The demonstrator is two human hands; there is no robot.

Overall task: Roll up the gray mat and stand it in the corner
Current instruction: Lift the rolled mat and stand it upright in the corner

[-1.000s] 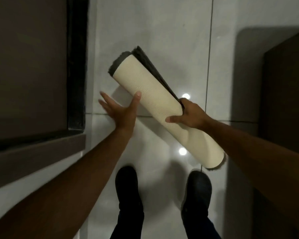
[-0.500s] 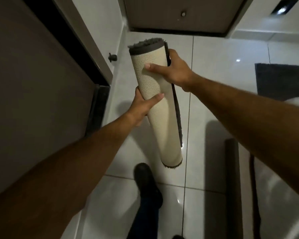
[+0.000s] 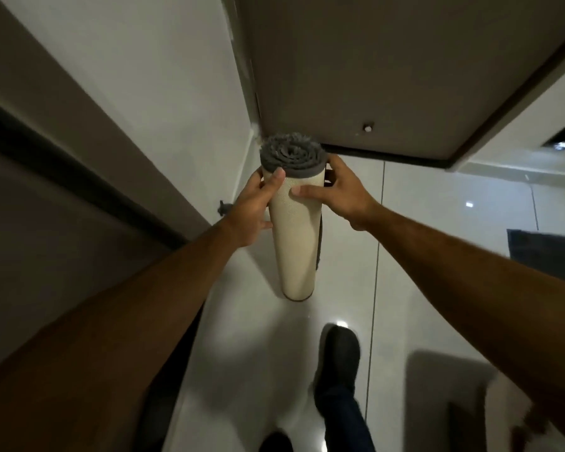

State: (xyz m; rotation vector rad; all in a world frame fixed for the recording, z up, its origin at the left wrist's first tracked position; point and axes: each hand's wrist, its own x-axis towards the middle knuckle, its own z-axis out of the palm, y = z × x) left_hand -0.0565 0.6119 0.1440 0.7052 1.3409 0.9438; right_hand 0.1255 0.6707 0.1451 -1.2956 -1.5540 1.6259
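Note:
The gray mat (image 3: 297,236) is rolled into a tight tube, cream backing outward, with its gray pile spiral showing at the top end. It is upright, its lower end at or just above the glossy floor; I cannot tell if it touches. My left hand (image 3: 253,207) grips the upper left side. My right hand (image 3: 335,194) grips the upper right side, fingers across the backing. The roll is close to the corner (image 3: 256,132) where the white wall meets the brown door.
A brown door (image 3: 388,76) stands ahead, a white wall (image 3: 150,76) on the left with a small doorstop (image 3: 224,208) at its base. Another dark mat (image 3: 548,252) lies at the right. My dark shoe (image 3: 338,357) is on the tiled floor behind the roll.
The roll went from tilted in the air to upright and moved forward toward the corner. Both hands shifted up to its top end, and I stepped closer to the door.

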